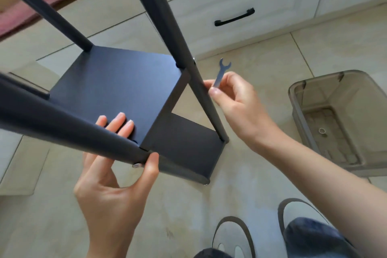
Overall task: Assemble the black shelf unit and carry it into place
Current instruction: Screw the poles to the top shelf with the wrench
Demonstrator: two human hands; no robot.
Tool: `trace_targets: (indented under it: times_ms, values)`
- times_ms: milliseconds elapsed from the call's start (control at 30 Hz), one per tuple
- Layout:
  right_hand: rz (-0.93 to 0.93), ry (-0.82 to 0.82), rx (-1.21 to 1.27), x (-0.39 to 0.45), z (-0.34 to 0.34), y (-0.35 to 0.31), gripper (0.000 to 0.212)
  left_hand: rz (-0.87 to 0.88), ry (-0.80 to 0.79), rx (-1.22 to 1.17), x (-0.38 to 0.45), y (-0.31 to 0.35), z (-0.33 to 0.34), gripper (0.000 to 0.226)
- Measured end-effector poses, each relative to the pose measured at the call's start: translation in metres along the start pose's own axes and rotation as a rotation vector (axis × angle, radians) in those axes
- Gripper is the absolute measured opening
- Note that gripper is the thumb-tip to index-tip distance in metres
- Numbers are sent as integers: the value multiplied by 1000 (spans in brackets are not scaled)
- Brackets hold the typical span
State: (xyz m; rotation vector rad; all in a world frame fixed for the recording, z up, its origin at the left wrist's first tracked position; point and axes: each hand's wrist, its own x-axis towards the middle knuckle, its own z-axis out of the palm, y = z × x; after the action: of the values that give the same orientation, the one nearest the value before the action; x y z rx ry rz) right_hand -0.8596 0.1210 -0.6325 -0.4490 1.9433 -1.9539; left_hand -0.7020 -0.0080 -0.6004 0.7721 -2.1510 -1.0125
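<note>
Plainly the shelf (117, 88) is standing on the tiled floor (240, 190) in front of a white drawer (236, 8), and every place below is being given from that shelf. Its upper black panel is sitting above a lower one, with four round posts running up past the top and left edges of the frame.

The left hand (114, 176) is gripping the shelf's near corner: its fingers are lying on top of the upper panel while the thumb is pressing the post end from underneath, just beside a silver bolt (137, 165). The right hand (236, 102), just to the shelf's right, is pinching a small flat wrench (222, 72) between thumb and fingertips, its open end pointing upward, close to the right post.

Judging by the thin panels and tubes, the shelf is probably light and stiff, though tall and liable to tip; taking hold of two posts low down seems safest for carrying.

A grey plastic bin (339, 119) is sitting well to the shelf's right. How tall the posts are, whether higher panels exist, and whether the bolts are tight is not showing.
</note>
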Motion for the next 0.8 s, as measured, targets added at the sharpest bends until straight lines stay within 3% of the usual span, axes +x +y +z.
trace_targets:
  times_ms: [67, 167, 233, 367, 433, 533, 800]
  values:
    - [5, -28, 2, -2, 5, 0, 12, 258, -17, 132, -10, -1, -17, 40]
    - [-10, -3, 14, -3, 2, -1, 17, 382, -38, 118, -15, -12, -40, 60]
    - [-30, -5, 35, -4, -4, 0, 24, 354, -69, 84, -9, -18, -45, 57]
    - [-13, -44, 111, -10, -12, 2, 18, 213, -82, 4, -11, -21, -54, 62]
    - [6, -39, 165, -13, -14, 4, 16, 218, -64, -34, -10, -20, -50, 53]
    - [10, -38, 159, -16, -15, 1, 16, 166, -58, -123, -6, -24, -47, 57]
    - [4, -29, 85, -34, -9, -4, 11, 14, 76, -261, 0, -28, -39, 61]
